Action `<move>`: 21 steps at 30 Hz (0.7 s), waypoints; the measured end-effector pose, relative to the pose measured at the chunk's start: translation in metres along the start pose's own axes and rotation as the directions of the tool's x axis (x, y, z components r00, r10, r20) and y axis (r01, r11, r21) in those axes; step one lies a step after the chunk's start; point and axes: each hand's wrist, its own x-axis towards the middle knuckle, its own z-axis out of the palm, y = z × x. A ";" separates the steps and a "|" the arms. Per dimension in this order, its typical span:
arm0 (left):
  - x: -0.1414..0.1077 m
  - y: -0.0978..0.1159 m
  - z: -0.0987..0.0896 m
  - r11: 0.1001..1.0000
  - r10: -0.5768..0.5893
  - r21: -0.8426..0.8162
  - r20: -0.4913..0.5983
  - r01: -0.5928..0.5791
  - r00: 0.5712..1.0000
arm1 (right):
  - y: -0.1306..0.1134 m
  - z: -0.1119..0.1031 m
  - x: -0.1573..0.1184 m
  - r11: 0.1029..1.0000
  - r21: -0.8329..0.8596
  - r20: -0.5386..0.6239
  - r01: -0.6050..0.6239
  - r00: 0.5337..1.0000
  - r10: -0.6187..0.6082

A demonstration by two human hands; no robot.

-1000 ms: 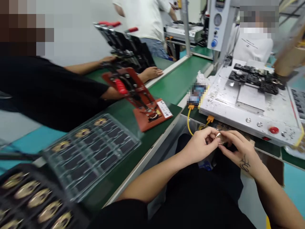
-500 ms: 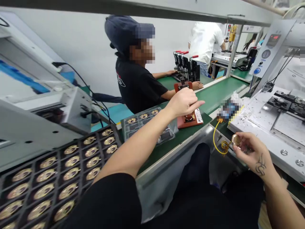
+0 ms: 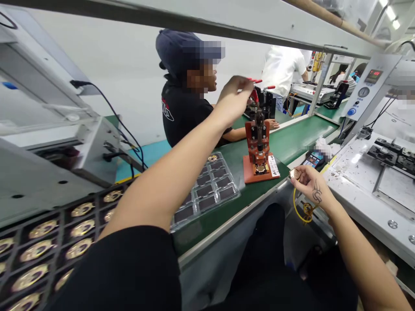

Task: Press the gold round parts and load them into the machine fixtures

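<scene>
My left hand (image 3: 236, 93) is raised, fingers curled at the red handle (image 3: 255, 96) of a toggle clamp, which stands upright. The clamp belongs to a brown-red press fixture (image 3: 258, 138) on the green bench. A round gold piece (image 3: 260, 169) sits in the fixture's base, under the clamp. Out to the right, my right hand (image 3: 309, 183) pinches a round gold watch case (image 3: 295, 174) between thumb and fingers, its flat face showing. Left of the fixture lies a clear plastic tray (image 3: 207, 190) with a gold piece in its far corner.
A dark tray (image 3: 61, 233) of gold rings fills the lower left. A phone (image 3: 313, 160) and a yellow cable (image 3: 295, 203) are near my right hand. A machine bed (image 3: 356, 172) stands at right. A co-worker (image 3: 191, 99) sits across the bench. A metal beam (image 3: 227, 30) crosses overhead.
My left hand has risen from above the fixture to the clamp handle, uncovering the fixture. My right hand has brought the watch case left, closer to the fixture. The view has shifted.
</scene>
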 end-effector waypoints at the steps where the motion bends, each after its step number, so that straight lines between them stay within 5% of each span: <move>1: -0.012 -0.014 -0.009 0.999 -0.011 0.040 -0.028 0.012 1.000 | 0.006 0.003 0.002 1.000 0.006 0.018 0.003 1.000 -0.003; 3: -0.048 -0.040 -0.024 0.986 -0.080 0.143 -0.026 0.083 0.996 | 0.020 0.010 0.006 1.000 -0.005 0.057 0.025 0.998 -0.024; 5: -0.090 -0.061 -0.028 0.952 -0.268 0.205 0.202 0.227 0.942 | 0.033 0.018 0.014 0.998 -0.034 0.094 0.057 0.994 -0.054; 7: -0.128 -0.075 -0.017 0.901 -0.434 0.255 0.515 0.351 0.739 | 0.044 0.029 0.029 0.995 -0.055 0.124 0.086 0.989 -0.079; 9: -0.156 -0.083 0.004 0.885 -0.463 0.273 0.597 0.376 0.655 | 0.052 0.042 0.048 0.992 -0.065 0.149 0.104 0.984 -0.094; 15: -0.173 -0.100 0.058 0.912 -0.408 0.284 0.535 0.297 0.740 | 0.066 0.069 0.086 0.988 -0.101 0.208 0.118 0.974 -0.095; 21: -0.177 -0.101 0.053 0.932 -0.353 0.270 0.532 0.241 0.770 | 0.084 0.077 0.090 0.989 -0.122 0.255 0.088 0.965 -0.055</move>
